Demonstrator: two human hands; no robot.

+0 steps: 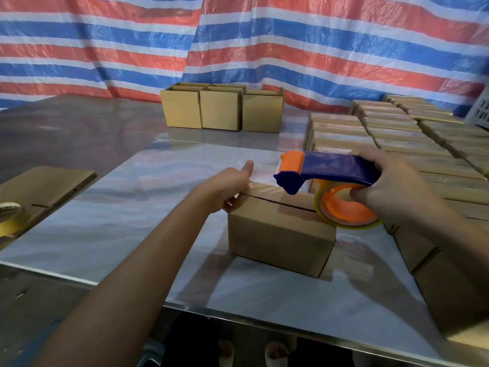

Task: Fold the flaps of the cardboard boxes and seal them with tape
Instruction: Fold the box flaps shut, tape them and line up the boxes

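The box (280, 234) being sealed sits on the shiny metal table (132, 207), right in front of the person. Its top flaps are folded shut and meet along a dark seam, with no tape visible across it. The left hand (232, 186) holds the left end, fingers bent down over the edge and thumb sticking up, probably to keep the flaps flat and stop the box sliding when the tape is pulled. The right hand (383, 186) grips the tape dispenser (330, 170), fingers wrapped around its blue handle and into the orange hub. The tape roll (346, 210) rests at the right end of the seam and the cutter end points left, which looks set for a pull along the seam.

Rows of closed boxes (397, 128) fill the right side. The nearest ones lie just beside the roll, so there is little room for the right hand there. Three open boxes (219, 109) stand well back and flat cardboard (45, 186) lies to the left, both clear of the work. A striped tarp (238, 49) hangs behind.
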